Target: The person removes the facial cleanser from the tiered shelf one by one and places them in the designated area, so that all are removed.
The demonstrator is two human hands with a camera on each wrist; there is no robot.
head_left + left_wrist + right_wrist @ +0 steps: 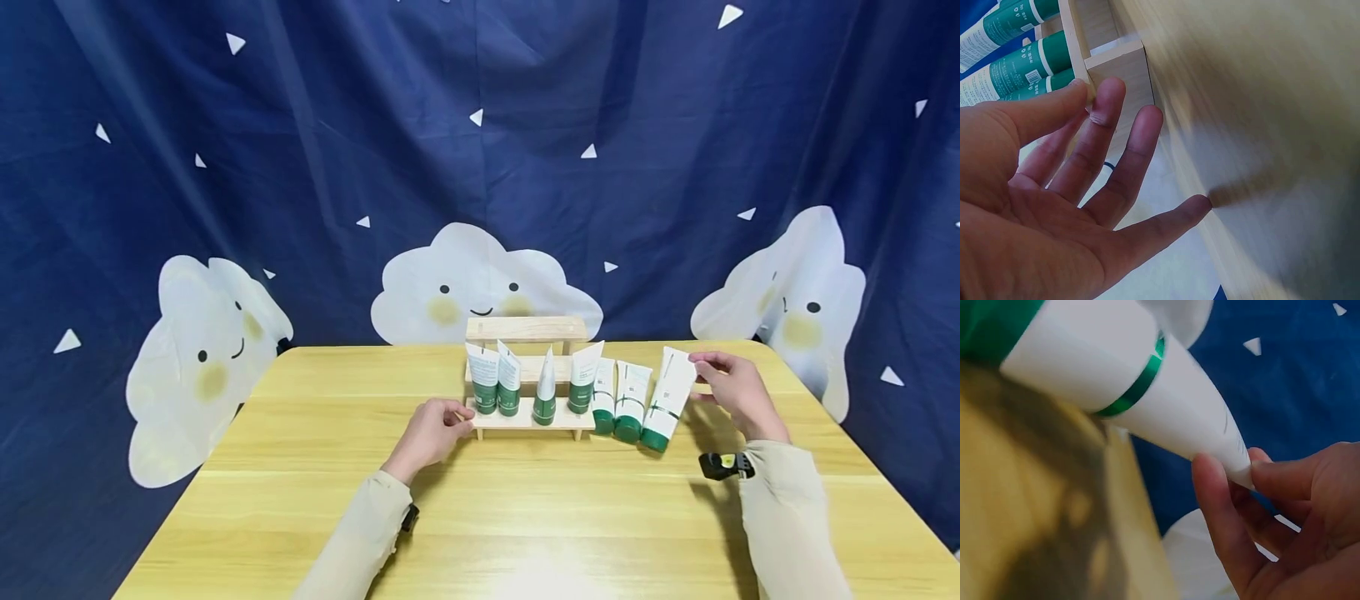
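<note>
At the left end of a small tiered wooden rack, my left hand grips the lower shelf's corner between thumb and finger. The left wrist view shows the thumb tip on that corner, the other fingers spread. Several white tubes with green bases stand cap down along this shelf. My right hand pinches another white tube by its flat end, thumb against fingers. In the right wrist view this squeeze tube slants, its green cap to the upper left.
Two more white and green tubes are at the rack's right end, beside the held one. The light wooden table reaches back to a dark blue curtain with clouds and white triangles.
</note>
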